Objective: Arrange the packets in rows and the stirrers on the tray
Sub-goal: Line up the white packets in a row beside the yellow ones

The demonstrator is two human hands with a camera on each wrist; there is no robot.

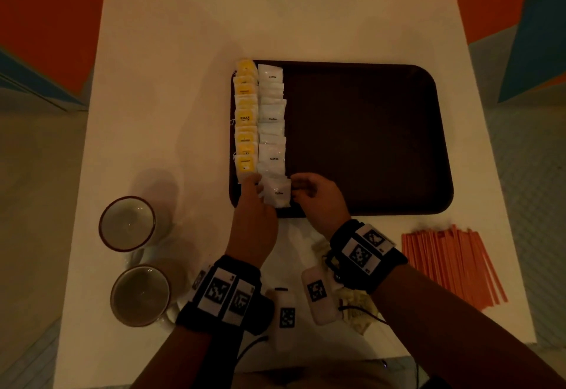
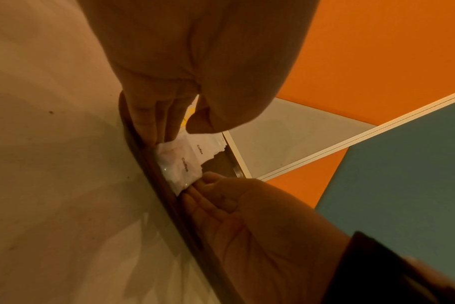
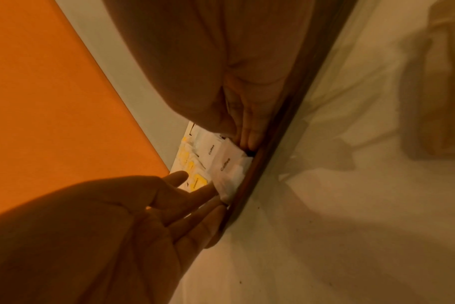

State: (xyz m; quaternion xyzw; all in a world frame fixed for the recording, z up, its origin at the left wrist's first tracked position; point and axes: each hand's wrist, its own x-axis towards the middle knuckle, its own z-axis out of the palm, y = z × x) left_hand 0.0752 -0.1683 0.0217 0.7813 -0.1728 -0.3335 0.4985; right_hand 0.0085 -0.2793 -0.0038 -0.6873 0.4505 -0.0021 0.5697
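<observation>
A brown tray (image 1: 367, 143) holds a row of yellow packets (image 1: 246, 119) along its left edge and a row of white coffee packets (image 1: 272, 119) beside it. At the near end of the white row lies one more white coffee packet (image 1: 278, 194) (image 2: 181, 166) (image 3: 229, 170). My left hand (image 1: 255, 181) touches its left side with straight fingers (image 3: 195, 189). My right hand (image 1: 295, 186) touches its right side with its fingertips (image 2: 203, 185). Orange stirrers (image 1: 450, 263) lie in a loose pile on the table, right of my right wrist.
Two cups (image 1: 127, 223) (image 1: 139, 295) stand on the white table at the near left. A few loose pale packets (image 1: 358, 306) lie under my right wrist. The tray rim (image 2: 156, 176) (image 3: 268, 148) runs just beside the packet. Most of the tray is bare.
</observation>
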